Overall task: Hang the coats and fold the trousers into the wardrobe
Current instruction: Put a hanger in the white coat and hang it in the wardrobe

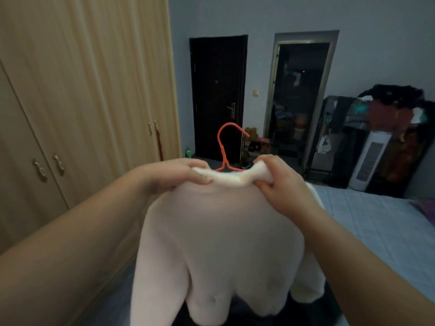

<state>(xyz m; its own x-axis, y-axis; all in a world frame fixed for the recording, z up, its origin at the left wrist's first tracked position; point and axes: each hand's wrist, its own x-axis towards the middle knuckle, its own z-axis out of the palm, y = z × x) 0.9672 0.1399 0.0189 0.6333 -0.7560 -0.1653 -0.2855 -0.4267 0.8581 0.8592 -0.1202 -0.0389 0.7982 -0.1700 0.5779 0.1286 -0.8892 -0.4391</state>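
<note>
Dim bedroom, bluish-grey walls. Left: light wooden wardrobe, doors closed, metal handles, red strap hanging at its far end. Far wall: dark closed door with lever handle; beside it an open doorway, metal-framed, into an unlit cluttered room. A small shelf rack stands between them. Right: white tower fan before a heap of dark clothing. Bed with pale blue sheet at right.

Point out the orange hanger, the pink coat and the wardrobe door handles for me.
orange hanger (222, 147): head view, on the neck below its hook.
pink coat (223, 231): head view, on the middle of its back.
wardrobe door handles (58, 164): head view, on the right handle of the near pair.
</note>
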